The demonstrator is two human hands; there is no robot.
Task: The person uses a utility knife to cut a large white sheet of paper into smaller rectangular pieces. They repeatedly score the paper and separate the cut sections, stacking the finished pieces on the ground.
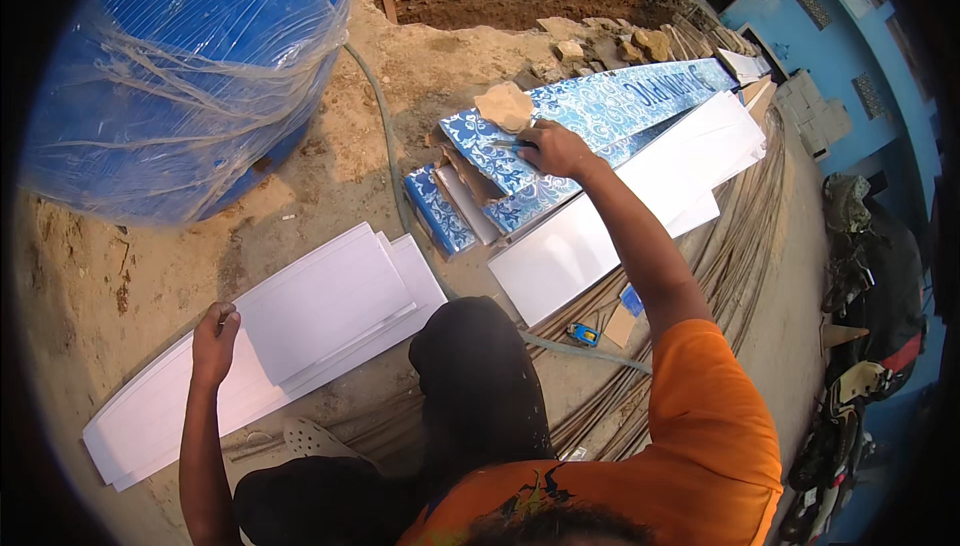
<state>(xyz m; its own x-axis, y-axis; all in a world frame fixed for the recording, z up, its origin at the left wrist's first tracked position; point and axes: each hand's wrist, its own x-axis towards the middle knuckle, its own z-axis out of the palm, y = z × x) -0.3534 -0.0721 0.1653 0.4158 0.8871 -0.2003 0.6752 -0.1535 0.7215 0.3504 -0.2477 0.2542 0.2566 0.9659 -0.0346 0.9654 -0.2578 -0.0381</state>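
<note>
My right hand [553,148] holds a small blue-handled tool [510,145], probably a utility knife, over a blue-and-white patterned cardboard carton [600,107] with a torn end. A flat tan stone [504,106] lies on the carton beside that hand. My left hand [215,343] pinches the far edge of a stack of white panels [322,306] on the ground at the left. More long white panels [570,253] lie alongside the carton, under my right forearm. The carton bears large writing.
A plastic-wrapped blue tank [187,81] stands upper left. A green hose [381,107] crosses the ground. Right of my knee lie a blue tape measure [583,334], a cardboard piece [620,325] and thin rods [712,283]. Beyond are stones [652,43] and a pit; motorcycles [832,426] stand right.
</note>
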